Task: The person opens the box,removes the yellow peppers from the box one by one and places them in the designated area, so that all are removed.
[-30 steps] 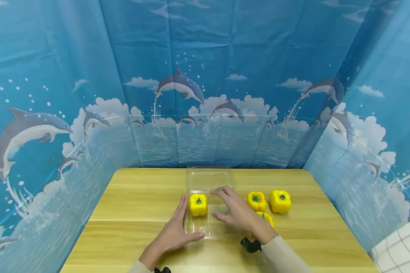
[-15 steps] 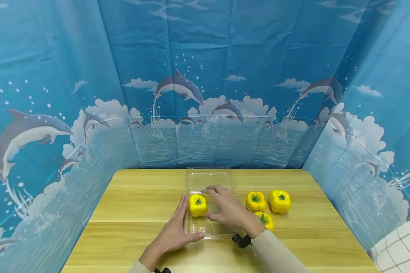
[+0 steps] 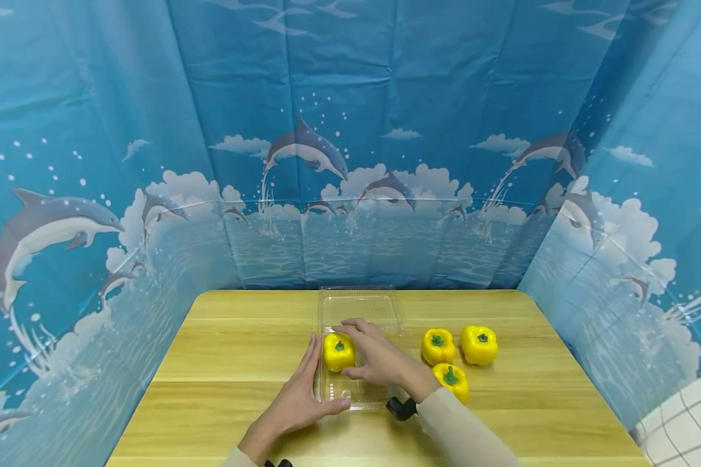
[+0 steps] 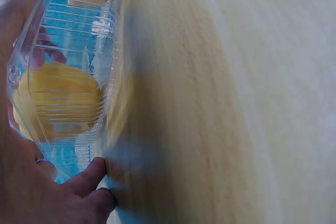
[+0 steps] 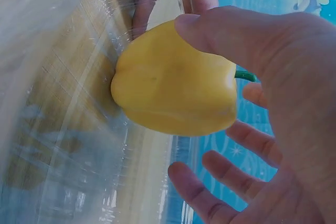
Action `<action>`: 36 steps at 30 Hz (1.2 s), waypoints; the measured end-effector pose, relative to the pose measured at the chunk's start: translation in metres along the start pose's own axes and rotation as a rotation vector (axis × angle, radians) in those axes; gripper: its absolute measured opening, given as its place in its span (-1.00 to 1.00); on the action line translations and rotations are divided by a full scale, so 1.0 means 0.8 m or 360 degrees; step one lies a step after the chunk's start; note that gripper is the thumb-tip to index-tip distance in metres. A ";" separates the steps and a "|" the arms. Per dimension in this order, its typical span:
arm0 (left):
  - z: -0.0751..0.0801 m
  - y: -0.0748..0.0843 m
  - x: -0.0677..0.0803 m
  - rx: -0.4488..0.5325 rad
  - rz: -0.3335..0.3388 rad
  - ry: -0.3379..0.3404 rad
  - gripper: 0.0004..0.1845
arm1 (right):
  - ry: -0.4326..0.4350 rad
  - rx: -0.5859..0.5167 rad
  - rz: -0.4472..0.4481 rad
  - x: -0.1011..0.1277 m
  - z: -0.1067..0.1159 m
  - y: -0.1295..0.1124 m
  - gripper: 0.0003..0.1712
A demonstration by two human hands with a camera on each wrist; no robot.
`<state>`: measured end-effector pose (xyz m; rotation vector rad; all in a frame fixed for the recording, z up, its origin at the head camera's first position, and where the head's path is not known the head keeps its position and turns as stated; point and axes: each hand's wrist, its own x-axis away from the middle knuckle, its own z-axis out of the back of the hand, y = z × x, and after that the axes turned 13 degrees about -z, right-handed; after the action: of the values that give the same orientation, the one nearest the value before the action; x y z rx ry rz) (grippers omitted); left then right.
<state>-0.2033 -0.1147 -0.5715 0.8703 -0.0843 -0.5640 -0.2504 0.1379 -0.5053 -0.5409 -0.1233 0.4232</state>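
A yellow bell pepper [image 3: 339, 352] with a green stem sits upright in the left part of a clear plastic clamshell box [image 3: 359, 394], whose lid [image 3: 359, 308] lies folded back. My left hand [image 3: 298, 395] rests along the box's left side, fingers straight and thumb at the front edge. The box wall and the pepper behind it show in the left wrist view. My right hand [image 3: 376, 357] reaches around the pepper's right side. In the right wrist view its thumb [image 5: 220, 30] overlaps the pepper, while the other fingers are spread; firm contact cannot be made out.
Right of the box, several yellow peppers stand on the wooden table: one at the back [image 3: 438, 346], one farther right [image 3: 478, 345] and one in front [image 3: 451, 381]. A blue dolphin curtain [image 3: 350, 246] hangs behind the table.
My right hand has moved left across the box to the pepper inside, uncovering the front pepper on the table. My left hand and the box have stayed put.
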 end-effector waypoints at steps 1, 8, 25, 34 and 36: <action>0.000 0.000 0.000 0.0004 0.0000 -0.0001 0.54 | -0.0002 0.0004 -0.0003 -0.001 -0.001 0.000 0.05; 0.000 -0.001 0.001 0.0016 -0.0001 -0.0001 0.53 | 0.0001 0.0018 -0.0014 -0.004 -0.003 -0.004 0.02; 0.001 0.001 0.002 -0.0030 -0.0015 0.0001 0.55 | 0.0020 0.0062 -0.0104 -0.007 -0.012 -0.009 -0.11; 0.002 0.003 0.002 -0.0016 -0.0003 -0.0006 0.56 | 0.0043 0.0066 -0.0108 -0.004 -0.012 -0.008 -0.11; 0.003 0.003 0.003 -0.0016 -0.0001 -0.0007 0.55 | 0.0054 0.0068 -0.0102 -0.003 -0.011 -0.008 -0.10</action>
<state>-0.2012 -0.1161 -0.5689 0.8594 -0.0849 -0.5666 -0.2482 0.1279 -0.5100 -0.5006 -0.0989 0.3532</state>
